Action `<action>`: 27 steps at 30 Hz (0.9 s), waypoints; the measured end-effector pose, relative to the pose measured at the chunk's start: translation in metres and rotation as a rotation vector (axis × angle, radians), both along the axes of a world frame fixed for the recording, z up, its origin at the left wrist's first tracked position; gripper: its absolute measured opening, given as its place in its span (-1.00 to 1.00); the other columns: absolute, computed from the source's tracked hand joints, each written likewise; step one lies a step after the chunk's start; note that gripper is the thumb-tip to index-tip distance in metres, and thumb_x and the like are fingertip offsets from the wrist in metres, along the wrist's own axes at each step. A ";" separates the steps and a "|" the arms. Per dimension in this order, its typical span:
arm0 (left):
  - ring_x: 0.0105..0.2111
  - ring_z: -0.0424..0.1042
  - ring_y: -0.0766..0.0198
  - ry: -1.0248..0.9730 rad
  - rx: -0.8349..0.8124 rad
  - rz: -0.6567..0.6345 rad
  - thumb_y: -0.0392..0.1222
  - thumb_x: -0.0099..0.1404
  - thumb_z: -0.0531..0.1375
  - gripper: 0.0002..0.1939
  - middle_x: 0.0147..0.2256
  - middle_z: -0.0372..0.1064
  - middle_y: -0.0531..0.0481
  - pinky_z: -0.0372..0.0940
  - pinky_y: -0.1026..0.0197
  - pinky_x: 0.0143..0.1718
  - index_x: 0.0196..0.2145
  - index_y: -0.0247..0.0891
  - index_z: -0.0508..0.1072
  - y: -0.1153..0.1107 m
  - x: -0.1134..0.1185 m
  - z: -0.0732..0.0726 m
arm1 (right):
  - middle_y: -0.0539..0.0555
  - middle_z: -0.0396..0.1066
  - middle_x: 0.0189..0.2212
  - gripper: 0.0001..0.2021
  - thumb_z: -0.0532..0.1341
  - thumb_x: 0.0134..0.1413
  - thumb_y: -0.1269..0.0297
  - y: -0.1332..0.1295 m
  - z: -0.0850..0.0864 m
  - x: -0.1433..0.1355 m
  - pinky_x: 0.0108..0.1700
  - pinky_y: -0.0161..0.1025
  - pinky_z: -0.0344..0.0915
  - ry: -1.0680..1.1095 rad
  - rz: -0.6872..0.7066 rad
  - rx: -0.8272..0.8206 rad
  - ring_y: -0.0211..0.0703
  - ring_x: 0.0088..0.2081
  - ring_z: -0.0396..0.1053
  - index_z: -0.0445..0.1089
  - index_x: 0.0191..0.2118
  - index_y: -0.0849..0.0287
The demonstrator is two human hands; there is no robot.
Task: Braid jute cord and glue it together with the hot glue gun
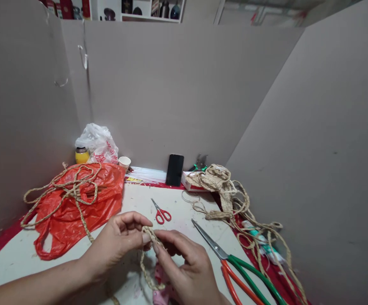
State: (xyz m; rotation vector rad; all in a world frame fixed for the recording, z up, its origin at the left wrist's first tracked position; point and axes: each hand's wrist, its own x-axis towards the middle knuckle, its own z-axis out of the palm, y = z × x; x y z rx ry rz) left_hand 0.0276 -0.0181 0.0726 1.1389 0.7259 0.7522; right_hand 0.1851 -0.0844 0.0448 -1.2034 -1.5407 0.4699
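Note:
A braided straw cord [143, 267] is pinched between my two hands above the front of the table, and a length of it hangs down below them. My left hand [120, 235] grips the folded top of the braid between thumb and fingers. Close beside it, my right hand [186, 262] pinches the same braid from the right. Under the right hand shows a pink item [161, 294], mostly hidden. Small red-handled scissors [161, 214] lie just beyond the hands. Large long-bladed pliers [223, 254] with green and orange handles rest to the right.
At left, a red plastic bag [107, 190] lies under more loose braid [76, 186]. Coiled braids [215, 178] spill along the right edge. A phone [174, 170] leans at the back, near a paper cup [124, 162] and a yellow jar [82, 156]. Grey partitions [171, 84] enclose the table.

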 end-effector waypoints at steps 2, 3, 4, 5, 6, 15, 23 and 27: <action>-0.47 0.35 0.38 0.023 -0.002 -0.019 -0.19 0.02 0.37 -0.69 -0.48 0.41 0.06 0.23 0.31 -0.37 -0.26 -0.31 0.46 0.001 -0.002 0.000 | 0.07 0.55 -0.36 -0.86 0.24 0.10 0.36 0.000 -0.002 -0.001 -0.34 -0.32 0.39 0.082 -0.013 -0.050 -0.17 -0.39 0.49 0.50 -0.20 0.14; -0.48 0.35 0.38 0.038 0.000 -0.042 -0.17 0.03 0.37 -0.66 -0.49 0.42 0.06 0.22 0.31 -0.37 -0.22 -0.31 0.46 0.002 -0.003 0.000 | 0.08 0.55 -0.38 -0.86 0.26 0.08 0.33 0.001 -0.003 -0.001 -0.35 -0.31 0.39 0.148 -0.025 -0.097 -0.16 -0.40 0.49 0.51 -0.21 0.14; -0.49 0.35 0.38 0.048 0.007 -0.069 -0.17 0.05 0.36 -0.64 -0.49 0.42 0.06 0.22 0.31 -0.38 -0.19 -0.30 0.45 0.004 -0.005 0.001 | 0.08 0.55 -0.40 -0.86 0.29 0.05 0.29 0.001 -0.003 -0.001 -0.36 -0.31 0.39 0.236 -0.036 -0.156 -0.17 -0.42 0.48 0.52 -0.23 0.15; -0.49 0.34 0.38 0.060 0.017 -0.102 -0.17 0.06 0.35 -0.64 -0.49 0.42 0.06 0.21 0.31 -0.39 -0.17 -0.29 0.44 0.007 -0.007 0.003 | 0.07 0.53 -0.43 -0.84 0.33 0.01 0.25 0.001 -0.003 -0.002 -0.38 -0.31 0.39 0.344 -0.041 -0.221 -0.19 -0.45 0.47 0.52 -0.26 0.16; -0.50 0.34 0.38 0.075 0.027 -0.140 -0.18 0.06 0.35 -0.64 -0.50 0.41 0.07 0.21 0.32 -0.40 -0.16 -0.28 0.43 0.010 -0.010 0.005 | 0.06 0.52 -0.47 -0.81 0.36 -0.04 0.22 0.002 -0.002 -0.002 -0.42 -0.33 0.37 0.456 -0.037 -0.290 -0.22 -0.49 0.44 0.53 -0.28 0.18; -0.62 0.18 0.46 0.250 0.173 -0.319 -0.17 0.12 0.27 -0.74 -0.55 0.33 0.12 0.12 0.38 -0.56 -0.21 -0.29 0.48 0.038 -0.026 0.017 | -0.03 0.42 -0.67 -0.63 0.49 -0.29 0.19 0.006 0.015 -0.001 -0.61 -0.45 0.24 0.841 0.180 -0.604 -0.39 -0.68 0.29 0.50 -0.33 0.29; -0.20 0.40 0.25 0.535 0.901 -0.305 -0.38 0.22 0.08 -0.67 -0.18 0.46 -0.07 0.26 0.22 -0.12 -0.08 -0.25 0.46 0.024 -0.032 0.024 | -0.04 0.42 -0.68 -0.49 0.46 -0.32 0.00 0.002 0.000 -0.006 -0.72 -0.39 0.25 0.710 0.203 -0.746 -0.35 -0.75 0.25 0.45 -0.27 0.28; -0.15 0.41 0.22 0.627 1.054 -0.386 -0.38 0.25 0.06 -0.62 -0.13 0.45 -0.10 0.27 0.21 -0.10 0.00 -0.23 0.42 0.034 -0.040 0.032 | 0.04 0.48 -0.64 -0.54 0.47 -0.33 0.04 0.003 0.003 -0.002 -0.69 -0.36 0.29 0.766 0.238 -0.759 -0.30 -0.73 0.33 0.45 -0.35 0.30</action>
